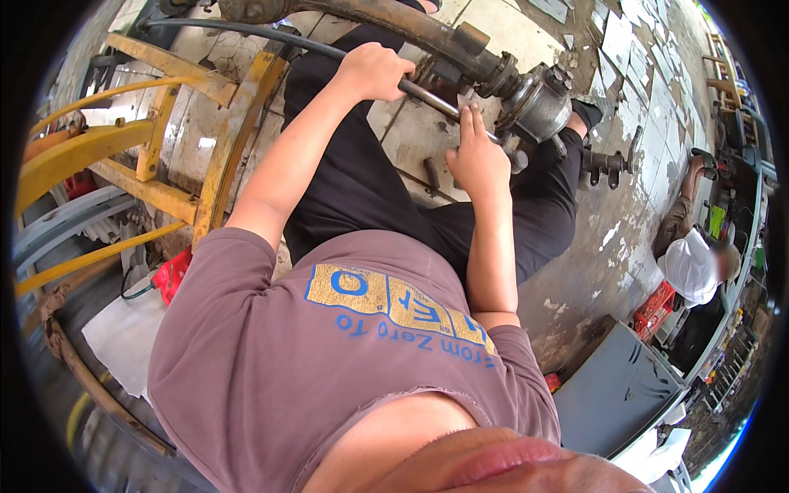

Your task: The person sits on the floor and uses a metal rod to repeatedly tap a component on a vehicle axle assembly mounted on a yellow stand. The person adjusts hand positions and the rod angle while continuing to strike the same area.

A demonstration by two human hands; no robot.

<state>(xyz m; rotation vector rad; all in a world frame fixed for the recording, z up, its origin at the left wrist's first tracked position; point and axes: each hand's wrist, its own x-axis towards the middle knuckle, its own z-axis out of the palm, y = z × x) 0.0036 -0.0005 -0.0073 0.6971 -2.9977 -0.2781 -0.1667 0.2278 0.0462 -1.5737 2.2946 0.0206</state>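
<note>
A long metal rod (431, 100), dark along most of its length and bright near one end, slants from the upper left toward a round metal housing (538, 103). My left hand (374, 72) is closed around it partway along. Nearer the bright end is my right hand (481, 160), its fingers pressed together over the rod. A small pale piece shows at those fingertips; I cannot make out what it is. Behind the rod runs a rusty axle tube (386, 23) joined to the housing. My legs are spread on either side of the work.
A yellow metal frame (226, 140) stands close on the left, with a red object (173, 275) below it. A loose metal fitting (612, 167) lies beyond my right leg. Broken tiles (620, 41) litter the floor. Another person (694, 267) is at the far right, near a grey panel (616, 390).
</note>
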